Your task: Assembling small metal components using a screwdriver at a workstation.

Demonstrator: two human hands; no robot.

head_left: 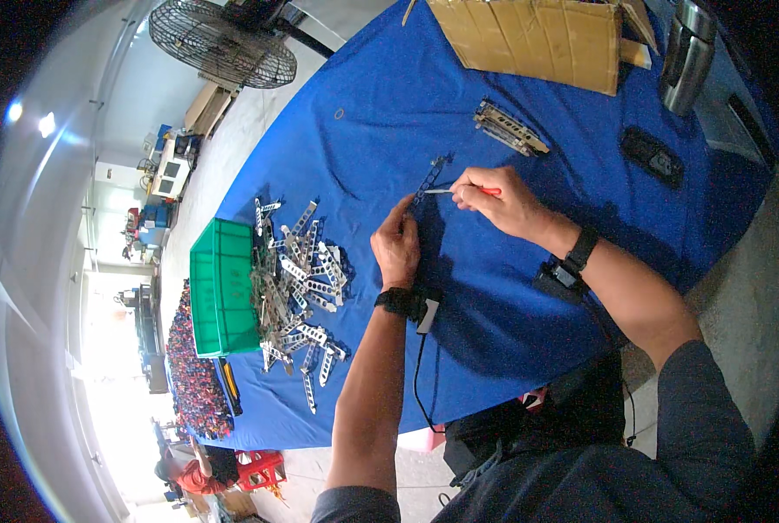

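Note:
Pinched in my left hand [395, 248] is the near end of a narrow metal strip with a row of holes [428, 178], slanting away over the blue cloth. My right hand [510, 207] grips a slim tool with a red handle [491, 190] and a thin pale shaft; its exact kind is unclear. The shaft's tip is at the strip, close to my left fingertips. To the left lies a loose heap of similar perforated metal strips [306, 270], silvery and tangled. A smaller stack of strips [511, 128] rests beyond my right hand.
A green plastic bin [224, 288] stands left of the heap, near a yellow-and-black tool [231, 386]. Across the far side are a cardboard box [537, 44], a steel flask [690, 61] and a dark phone-like device [652, 157]. A fan [222, 42] stands past the cloth's edge.

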